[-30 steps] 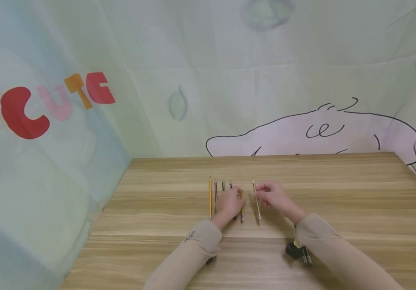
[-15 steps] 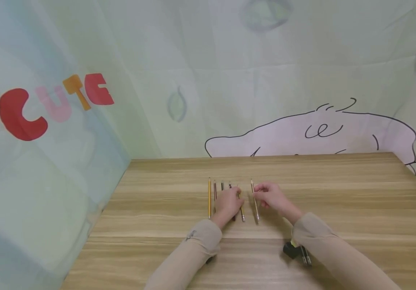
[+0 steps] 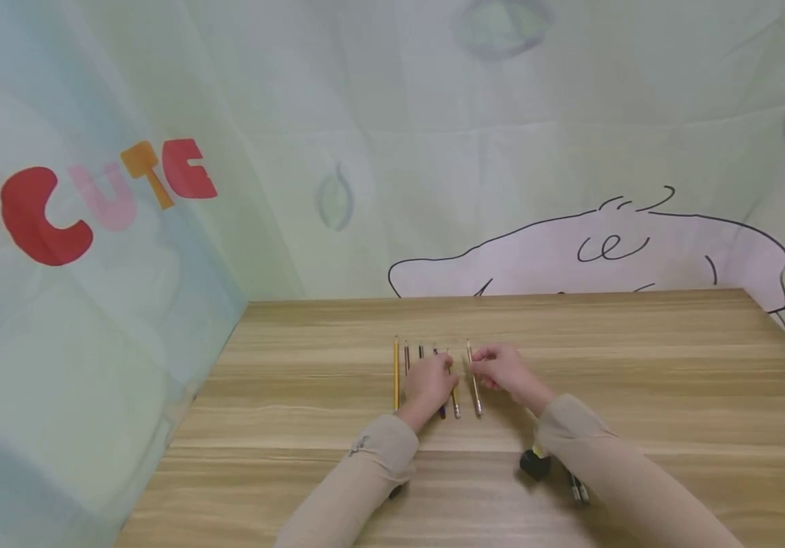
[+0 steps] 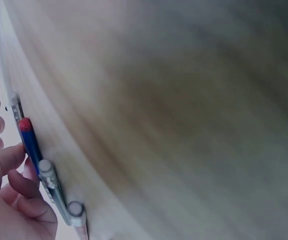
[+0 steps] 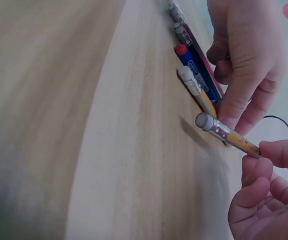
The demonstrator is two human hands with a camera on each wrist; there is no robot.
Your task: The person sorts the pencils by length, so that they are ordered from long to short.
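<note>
My left hand (image 3: pixel 431 380) reaches over a row of pencils, its thumb and finger pinching the yellow pencil (image 5: pixel 201 95) at the row's right end. Under and beside that hand lie a blue pencil with a red end (image 5: pixel 196 70), a yellow-orange pencil (image 3: pixel 396 373) at the far left, and dark pencils, partly covered. To the right, my right hand (image 3: pixel 503 367) pinches a light yellowish pencil (image 3: pixel 475 380) between thumb and fingers. Its grey eraser end (image 5: pixel 208 121) tilts toward me, with a shadow on the table. The left wrist view shows my left hand (image 4: pixel 14 195) beside several pencil ends.
Near my right sleeve (image 3: pixel 611 457) lie thin items with silvery ends (image 3: pixel 579 491). A black object (image 3: pixel 535 464) shows beside that sleeve's cuff. The wooden table (image 3: pixel 283 487) ends at a printed cloth backdrop (image 3: pixel 283 152) behind and on the left.
My right hand has moved left with its pencil, closer to the row. The yellow pencil's far end has shifted slightly left at my left hand, which has stayed nearly in place.
</note>
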